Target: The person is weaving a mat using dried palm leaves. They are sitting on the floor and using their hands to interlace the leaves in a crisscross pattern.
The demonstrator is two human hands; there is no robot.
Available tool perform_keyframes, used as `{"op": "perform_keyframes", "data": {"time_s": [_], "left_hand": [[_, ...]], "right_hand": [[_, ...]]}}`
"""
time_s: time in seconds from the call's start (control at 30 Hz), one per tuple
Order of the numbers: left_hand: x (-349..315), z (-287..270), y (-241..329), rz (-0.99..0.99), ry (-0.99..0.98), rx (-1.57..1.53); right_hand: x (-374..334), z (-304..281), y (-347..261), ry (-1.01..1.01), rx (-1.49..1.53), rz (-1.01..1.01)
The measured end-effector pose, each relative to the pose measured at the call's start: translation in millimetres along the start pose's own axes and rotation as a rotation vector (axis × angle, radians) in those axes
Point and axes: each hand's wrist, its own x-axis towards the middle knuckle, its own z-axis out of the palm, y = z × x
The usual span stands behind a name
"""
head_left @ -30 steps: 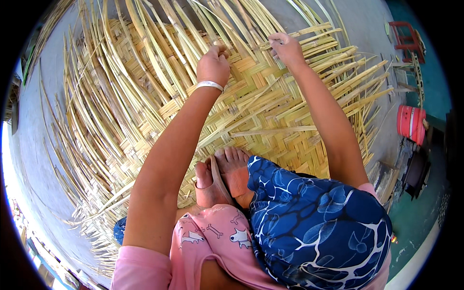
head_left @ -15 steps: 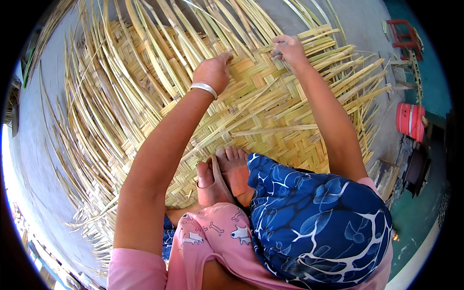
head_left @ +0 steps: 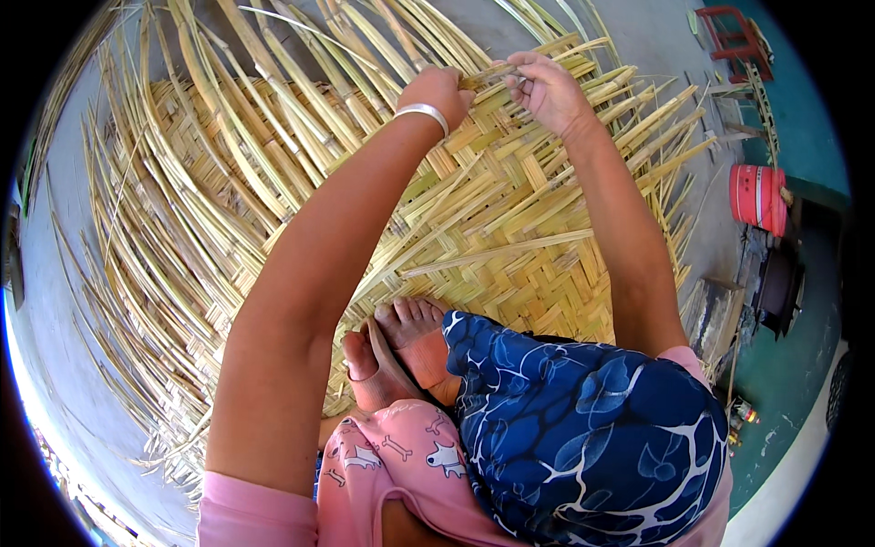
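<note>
A large mat woven from split cane strips [head_left: 556,283] lies spread on the ground, its weave a pale yellow zigzag. At its far edge my left hand [head_left: 437,96], with a silver bangle on the wrist, is closed around a cane strip [head_left: 485,77]. The strip spans the short gap to my right hand [head_left: 551,96], whose thumb and fingers pinch its other end. Long unwoven cane ends [head_left: 219,118] fan out to the left and beyond my hands. Shorter ends [head_left: 652,137] stick out on the right, near my right forearm.
My feet in sandals [head_left: 387,360] rest on the mat's near part. At the right stand a pink-red bucket [head_left: 756,199] and a red frame-like stool [head_left: 729,41]. A dark pot-like object [head_left: 779,287] and wood pieces [head_left: 711,319] lie below the bucket. Grey floor [head_left: 64,273] borders the left.
My left hand has moved right and slightly farther away, toward my right hand. A cane strip now shows stretched between the two hands. The whole view has shifted slightly.
</note>
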Motion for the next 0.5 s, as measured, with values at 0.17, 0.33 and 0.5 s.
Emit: {"op": "perform_keyframes", "data": {"time_s": [0.17, 0.33, 0.5], "left_hand": [[11, -3, 15, -0.192, -0.041, 0.034], [13, 3, 2, -0.255, 0.115, -0.077], [15, 1, 2, -0.283, 0.168, -0.126]], "right_hand": [[12, 0, -8, -0.045, -0.097, 0.023], [44, 18, -3, -0.014, -0.522, 0.009], [73, 19, 14, 0.045, -1.035, -0.108]]}}
